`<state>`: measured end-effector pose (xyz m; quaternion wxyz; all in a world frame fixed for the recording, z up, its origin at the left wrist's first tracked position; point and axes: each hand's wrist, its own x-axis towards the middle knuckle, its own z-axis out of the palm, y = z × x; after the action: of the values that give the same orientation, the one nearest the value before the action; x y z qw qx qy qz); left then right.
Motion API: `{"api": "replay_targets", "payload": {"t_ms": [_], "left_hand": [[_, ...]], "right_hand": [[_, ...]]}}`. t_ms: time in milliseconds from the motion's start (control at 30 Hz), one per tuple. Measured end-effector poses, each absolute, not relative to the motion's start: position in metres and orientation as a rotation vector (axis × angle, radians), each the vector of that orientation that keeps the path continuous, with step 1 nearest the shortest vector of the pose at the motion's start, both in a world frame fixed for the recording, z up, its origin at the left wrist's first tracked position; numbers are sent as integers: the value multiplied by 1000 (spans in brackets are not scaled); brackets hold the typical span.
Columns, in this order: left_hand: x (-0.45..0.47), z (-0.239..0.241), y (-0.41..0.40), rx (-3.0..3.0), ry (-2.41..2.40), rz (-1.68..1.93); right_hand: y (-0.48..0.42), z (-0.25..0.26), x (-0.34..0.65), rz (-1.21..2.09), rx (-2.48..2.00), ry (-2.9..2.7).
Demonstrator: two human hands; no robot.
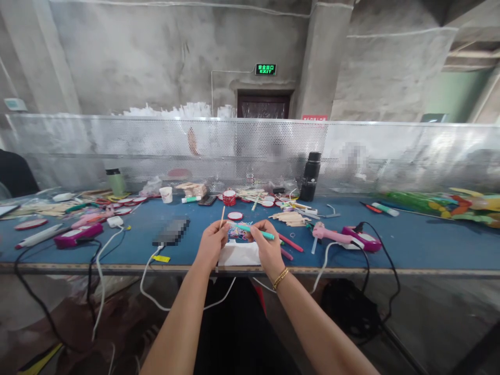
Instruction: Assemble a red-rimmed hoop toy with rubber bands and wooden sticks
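Held in a closed grip, a teal marker pen slants leftward from my right hand. Its left end reaches close to the fingertips of my left hand. My left hand is closed on a thin wooden stick, which points up past the fingers. Between the hands, a pile of small multicoloured bands lies on the blue table. Below the pile is a white sheet or box at the table's front edge. Red and pink markers lie just right of my right hand.
Wooden sticks, a red-and-white tape roll and a round red-rimmed piece lie beyond. Pink glue gun and purple power strip sit right; a phone sits left. A black bottle stands by the perforated screen.
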<state>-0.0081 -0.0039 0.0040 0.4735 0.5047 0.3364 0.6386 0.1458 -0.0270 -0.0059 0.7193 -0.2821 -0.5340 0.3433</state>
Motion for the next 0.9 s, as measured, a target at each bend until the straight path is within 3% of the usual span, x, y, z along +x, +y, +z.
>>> {"api": "replay_targets", "payload": {"t_ms": [667,800,900], "left_hand": [[-7,6,-4,1339,845,1517],[-4,8,-2,1312,840,1527],[-3,8,0,1293,827,1532]], "right_hand": [[-15,-1,142,890,-591,-1072],[-4,13,197,606,-858,-1312],[2,23,247,69,-1334,-1607]]}}
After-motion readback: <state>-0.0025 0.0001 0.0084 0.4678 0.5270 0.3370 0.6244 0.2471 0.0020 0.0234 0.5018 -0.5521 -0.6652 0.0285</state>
